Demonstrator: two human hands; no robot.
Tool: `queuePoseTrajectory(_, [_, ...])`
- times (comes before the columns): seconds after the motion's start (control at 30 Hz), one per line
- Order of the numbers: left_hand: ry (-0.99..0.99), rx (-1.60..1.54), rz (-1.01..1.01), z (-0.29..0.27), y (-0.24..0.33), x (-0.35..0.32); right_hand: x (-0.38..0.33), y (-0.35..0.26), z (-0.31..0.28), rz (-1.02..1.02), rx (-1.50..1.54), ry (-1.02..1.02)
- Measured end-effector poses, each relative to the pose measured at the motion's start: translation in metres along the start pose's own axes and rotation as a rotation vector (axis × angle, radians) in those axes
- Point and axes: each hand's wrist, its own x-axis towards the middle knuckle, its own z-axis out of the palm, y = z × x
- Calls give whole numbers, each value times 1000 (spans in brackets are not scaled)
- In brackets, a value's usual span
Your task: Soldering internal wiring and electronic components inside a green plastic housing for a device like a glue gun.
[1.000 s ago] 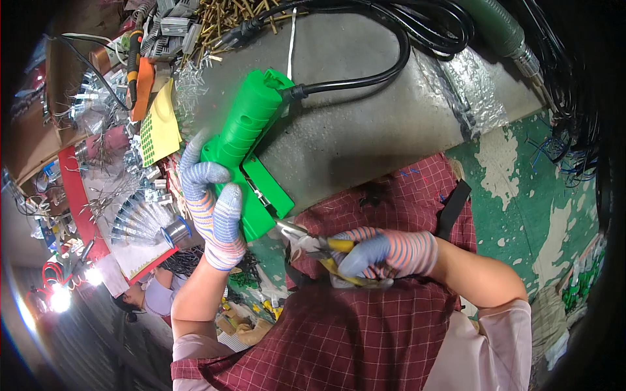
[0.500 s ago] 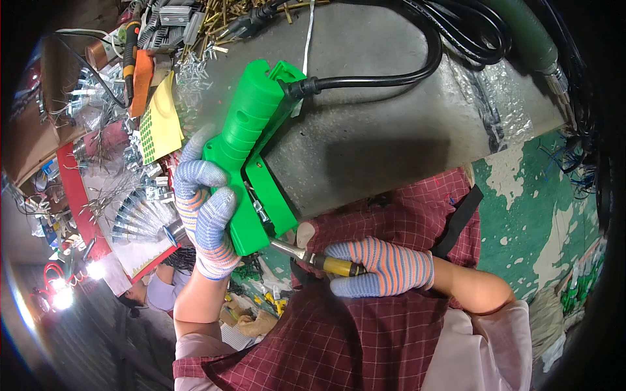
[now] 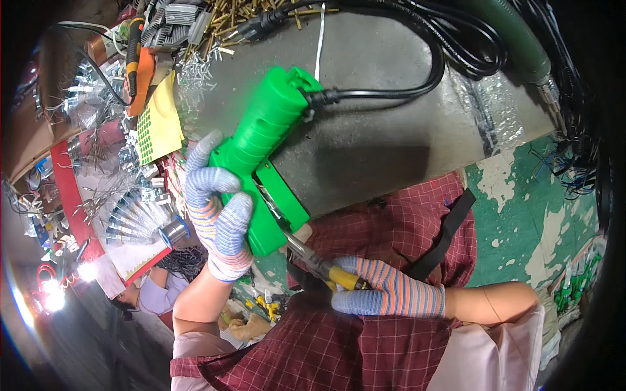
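My left hand [image 3: 222,208], in a striped knit glove, is wrapped round the body of a green pistol-shaped plastic tool casing [image 3: 264,130]. Its two halves stand partly apart at the lower end, and small metal parts show in the gap. A black power cord [image 3: 378,94] enters the end of the handle. My right hand [image 3: 391,290], gloved alike, is closed on yellow-handled pliers [image 3: 349,279]. Their silver nose reaches to the casing's open lower end; whether it grips anything there I cannot tell.
A grey metal worktop [image 3: 365,58] lies beneath the casing. At left are a yellow sticker sheet [image 3: 160,120], an orange-and-black handled tool [image 3: 134,55], a wire spool [image 3: 174,231] and brass pins [image 3: 235,16]. A green hose-like tube [image 3: 521,45] crosses top right. Another person [image 3: 156,290] is at lower left.
The green casing and my left hand have shifted a little right and tilted further. My right hand has moved slightly right and down with the pliers, whose nose slants more steeply.
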Motion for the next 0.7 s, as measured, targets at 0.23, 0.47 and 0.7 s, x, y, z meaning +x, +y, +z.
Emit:
queuePoseTrajectory(0.23, [-67,424,230,5,4,0,-12,-36,7,126,-623,209])
queuePoseTrajectory(0.47, [-59,783,265,10,14,3,-55,-58,-21,540,-1079,-31])
queuePoseTrajectory(0.7, [-38,965,360,20,17,5,-41,-149,-16,-6,-1561,191])
